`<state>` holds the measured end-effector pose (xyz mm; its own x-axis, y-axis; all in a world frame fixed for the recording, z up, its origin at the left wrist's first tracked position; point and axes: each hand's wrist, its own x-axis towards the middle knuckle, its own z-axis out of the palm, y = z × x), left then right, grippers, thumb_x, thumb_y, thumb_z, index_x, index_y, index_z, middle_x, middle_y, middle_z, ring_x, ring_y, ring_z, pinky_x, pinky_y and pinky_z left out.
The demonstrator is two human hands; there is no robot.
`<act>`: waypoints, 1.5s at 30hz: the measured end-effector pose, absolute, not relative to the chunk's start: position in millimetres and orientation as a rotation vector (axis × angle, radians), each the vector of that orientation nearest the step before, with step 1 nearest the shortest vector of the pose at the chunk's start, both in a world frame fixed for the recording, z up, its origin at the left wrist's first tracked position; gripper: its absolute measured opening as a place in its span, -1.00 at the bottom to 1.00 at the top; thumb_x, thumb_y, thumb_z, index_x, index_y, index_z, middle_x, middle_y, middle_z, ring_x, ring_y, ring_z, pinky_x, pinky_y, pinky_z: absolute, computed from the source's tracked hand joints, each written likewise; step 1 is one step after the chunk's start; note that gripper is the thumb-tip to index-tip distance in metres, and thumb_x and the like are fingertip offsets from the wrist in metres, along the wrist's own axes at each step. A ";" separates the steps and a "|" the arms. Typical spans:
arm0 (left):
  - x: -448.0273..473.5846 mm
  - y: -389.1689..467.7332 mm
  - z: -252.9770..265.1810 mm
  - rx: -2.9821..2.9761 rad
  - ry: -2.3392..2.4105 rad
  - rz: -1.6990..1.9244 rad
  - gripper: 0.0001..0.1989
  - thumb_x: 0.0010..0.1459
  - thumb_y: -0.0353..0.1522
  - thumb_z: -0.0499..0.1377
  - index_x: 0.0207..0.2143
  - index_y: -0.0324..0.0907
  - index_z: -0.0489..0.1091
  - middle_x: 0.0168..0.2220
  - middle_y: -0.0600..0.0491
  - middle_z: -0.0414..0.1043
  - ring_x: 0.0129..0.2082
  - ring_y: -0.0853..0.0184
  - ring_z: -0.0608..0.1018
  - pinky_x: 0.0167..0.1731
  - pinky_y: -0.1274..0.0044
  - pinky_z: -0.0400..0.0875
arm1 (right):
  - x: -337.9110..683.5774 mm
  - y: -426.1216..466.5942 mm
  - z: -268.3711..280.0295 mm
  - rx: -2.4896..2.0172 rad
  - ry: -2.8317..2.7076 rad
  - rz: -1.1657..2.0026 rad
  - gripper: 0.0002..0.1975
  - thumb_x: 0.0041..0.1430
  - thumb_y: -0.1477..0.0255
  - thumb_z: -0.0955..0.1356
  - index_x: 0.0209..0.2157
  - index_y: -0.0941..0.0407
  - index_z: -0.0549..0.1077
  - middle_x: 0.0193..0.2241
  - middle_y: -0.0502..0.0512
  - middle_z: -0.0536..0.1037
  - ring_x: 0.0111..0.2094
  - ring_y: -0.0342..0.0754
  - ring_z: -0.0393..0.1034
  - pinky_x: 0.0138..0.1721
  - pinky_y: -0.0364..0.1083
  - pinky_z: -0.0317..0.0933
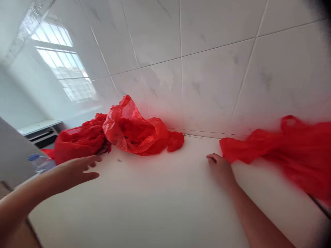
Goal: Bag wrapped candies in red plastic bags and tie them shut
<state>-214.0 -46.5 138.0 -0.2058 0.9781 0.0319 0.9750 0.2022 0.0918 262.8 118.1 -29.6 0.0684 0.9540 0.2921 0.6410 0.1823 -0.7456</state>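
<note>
My left hand point(84, 168) hovers over the left of the white table point(144, 203), fingers apart and holding nothing. Just beyond it lies a bundle of sheer red fabric point(77, 143). A crumpled red plastic bag point(134, 134) stands open beside that bundle, with red material inside and a red piece point(176, 140) at its right end. Low over the table, my right hand point(219, 168) has its fingers curled into a pinch; anything between them is too small to make out. Near that wrist spreads a heap of red fabric point(279, 148), its right part blurred.
Behind the table rises a tiled wall point(212, 79) that reflects a barred window. A clear bottle with a blue cap point(33, 157) stands at the left edge. Small bits point(119, 160) lie near the bag, and a thin strip point(192, 135) lies along the wall.
</note>
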 end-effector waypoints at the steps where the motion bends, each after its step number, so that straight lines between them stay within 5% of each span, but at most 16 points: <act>1: -185.3 -26.8 131.5 2.034 2.236 0.056 -0.48 0.02 -0.10 0.17 0.03 -0.08 0.34 -0.11 0.08 0.50 -0.18 0.25 0.54 -0.16 0.47 0.41 | 261.4 117.4 -28.6 -1.525 -1.639 0.419 -0.74 0.09 0.34 0.20 -0.33 0.07 0.49 -0.34 0.03 0.55 -0.33 -0.07 0.41 -0.31 -0.11 0.25; 7: -14.2 53.8 62.5 2.262 1.637 0.173 -0.47 0.06 -0.17 0.14 0.11 -0.03 0.27 0.15 -0.01 0.31 0.06 0.14 0.43 0.04 0.35 0.31 | 271.4 117.5 -14.1 -1.526 -1.481 -0.061 -0.63 0.15 0.39 0.15 -0.11 0.15 0.45 -0.04 0.23 0.39 0.01 0.02 0.25 0.02 0.00 0.15; 11: 56.5 87.5 6.2 2.305 1.578 0.426 -0.34 0.11 -0.18 0.13 0.25 -0.12 0.08 0.35 -0.12 -0.11 0.31 0.08 0.06 0.19 0.26 0.11 | 297.9 118.6 -7.1 -1.660 -1.261 -0.265 -0.52 0.12 0.41 0.19 0.09 0.23 0.30 0.17 0.37 0.13 0.20 0.19 -0.02 0.12 0.16 -0.02; 15: 73.1 98.8 -25.9 2.434 1.513 0.446 -0.47 0.20 -0.16 0.03 0.19 -0.10 0.20 0.33 -0.10 -0.03 0.32 0.06 0.02 0.24 0.09 -0.15 | 336.1 120.3 -5.9 -1.836 -1.027 -0.352 -0.43 0.12 0.38 0.22 0.17 0.24 0.19 0.24 0.44 -0.01 0.24 0.32 -0.17 0.11 0.25 -0.09; 19: 55.2 101.7 -38.7 2.451 1.432 0.496 -0.50 0.21 -0.18 0.01 0.19 -0.04 0.22 0.31 -0.01 0.05 0.30 0.14 0.10 0.25 0.17 -0.07 | 372.9 121.3 -5.4 -1.971 -0.856 -0.354 -0.31 0.12 0.20 0.24 0.23 0.24 0.12 0.25 0.51 -0.04 0.24 0.44 -0.21 0.07 0.33 -0.09; 27: 47.1 111.2 -55.2 2.432 1.408 0.636 -0.54 0.17 -0.17 0.07 0.13 0.03 0.32 0.27 0.04 0.13 0.27 0.07 0.17 0.23 0.11 0.01 | 396.1 154.0 -12.7 -2.069 -0.867 -0.118 -0.03 0.03 -0.06 0.25 0.33 0.12 -0.18 0.25 0.51 -0.02 0.13 0.43 0.12 -0.14 0.23 0.19; 36: 46.6 115.2 -59.0 2.447 1.425 0.619 -0.55 0.16 -0.17 0.08 0.11 0.03 0.35 0.26 0.05 0.14 0.26 0.05 0.18 0.22 0.10 0.03 | 402.0 162.3 -23.5 -2.089 -1.057 -0.019 -0.31 0.11 0.19 0.24 0.25 0.13 0.12 0.12 0.33 0.30 0.05 0.33 0.22 -0.06 0.22 0.13; 45: 44.9 119.7 -64.0 2.472 1.417 0.658 -0.55 0.16 -0.14 0.07 0.10 0.05 0.36 0.25 0.06 0.18 0.25 0.05 0.21 0.22 0.12 0.07 | 386.1 166.4 -18.4 -1.822 -1.216 -0.088 -0.74 0.18 0.40 0.25 -0.18 0.21 0.47 -0.25 0.18 0.50 -0.18 0.04 0.35 -0.10 0.05 0.18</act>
<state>44.9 119.7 -64.0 0.4355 0.8583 0.2715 0.7612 -0.5121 0.3979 386.1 166.4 -18.4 0.5109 0.6964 0.5039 0.7619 -0.0954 -0.6407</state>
